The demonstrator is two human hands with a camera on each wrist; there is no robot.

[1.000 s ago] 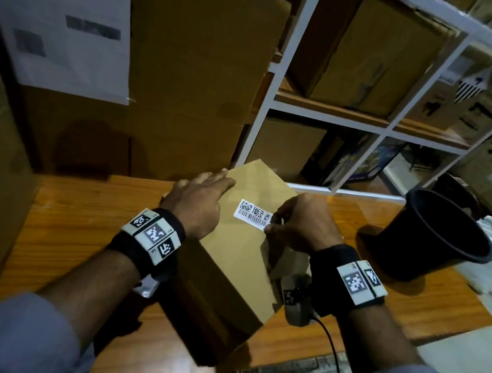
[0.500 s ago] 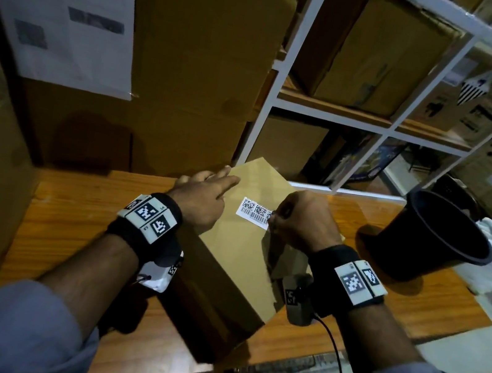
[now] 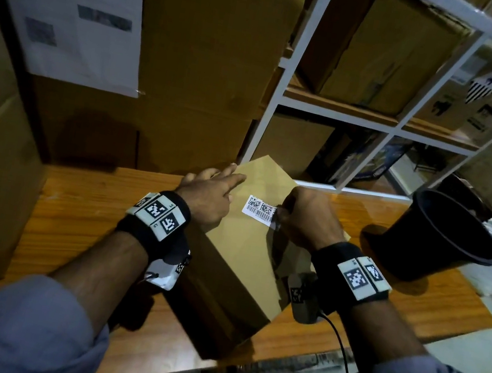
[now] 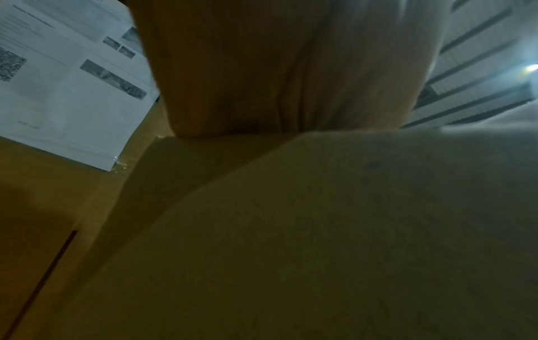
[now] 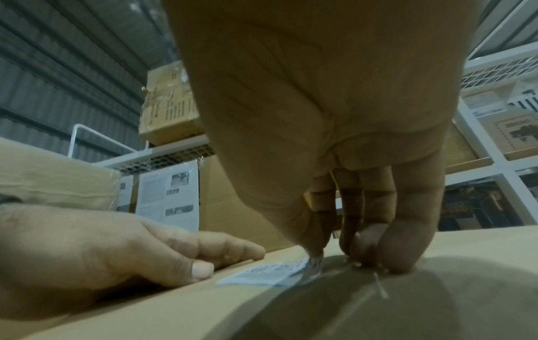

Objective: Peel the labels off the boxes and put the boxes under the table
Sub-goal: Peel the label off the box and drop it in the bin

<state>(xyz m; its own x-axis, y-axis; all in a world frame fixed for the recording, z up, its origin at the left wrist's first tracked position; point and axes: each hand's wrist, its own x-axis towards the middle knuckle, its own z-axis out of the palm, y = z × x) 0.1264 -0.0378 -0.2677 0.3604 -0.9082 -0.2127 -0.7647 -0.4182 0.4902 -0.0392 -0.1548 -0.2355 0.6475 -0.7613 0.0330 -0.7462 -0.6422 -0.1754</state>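
Lying tilted on the wooden bench (image 3: 77, 216), near its far edge, the cardboard box (image 3: 243, 270) has its broad top face turned up toward the head camera, one corner reaching past the far edge toward the white shelving (image 3: 293, 73). A white barcode label (image 3: 261, 208) sits on that face toward the far end.

The left hand (image 3: 206, 199) rests flat on the box just left of the label, fingers straight and close together, pointing toward the far corner; in the right wrist view its thumb (image 5: 201, 271) lies against the cardboard just beside the label's left end.

The right hand (image 3: 304, 219) is curled over the label's right end. In the right wrist view its thumb and forefinger pinch that end, which is lifted a little off the cardboard, while the other fingertips (image 5: 390, 260) are bent down and press on the box just to the right. The rest of the label lies flat on the box.

The left wrist view is dim and shows only cardboard and the heel of the hand.

A black bucket (image 3: 444, 239) stands toward the bench's right edge, well apart from the box. Large cartons (image 3: 209, 50) stand behind the bench, one bearing a printed sheet (image 3: 73, 4).
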